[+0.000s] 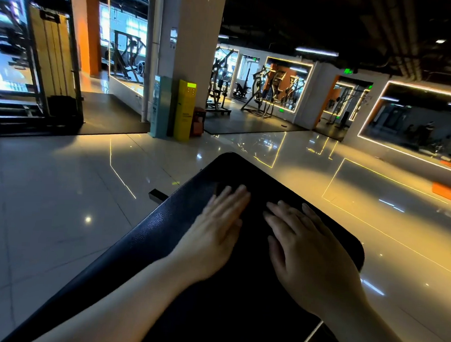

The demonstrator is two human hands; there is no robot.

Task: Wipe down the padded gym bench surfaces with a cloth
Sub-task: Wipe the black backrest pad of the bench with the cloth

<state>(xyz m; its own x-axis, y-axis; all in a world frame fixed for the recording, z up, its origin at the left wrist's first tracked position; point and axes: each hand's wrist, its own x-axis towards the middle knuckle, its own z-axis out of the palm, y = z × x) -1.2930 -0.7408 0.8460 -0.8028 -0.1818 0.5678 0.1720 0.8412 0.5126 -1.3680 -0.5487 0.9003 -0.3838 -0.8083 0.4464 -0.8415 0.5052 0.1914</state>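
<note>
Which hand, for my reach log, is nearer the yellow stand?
Left. The left hand rests on the bench pad toward the yellow stand; the right hand rests beside it, farther off.

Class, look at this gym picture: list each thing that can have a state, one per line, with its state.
left hand: open, fingers straight, flat on the bench pad.
right hand: open, fingers slightly spread, flat on the pad.
bench pad: black, both hands resting on it.
cloth: not discernible; too dark to tell.
yellow kiosk: upright, top screen lit green.
exit sign: lit green.
mirror light strip: lit.
</note>
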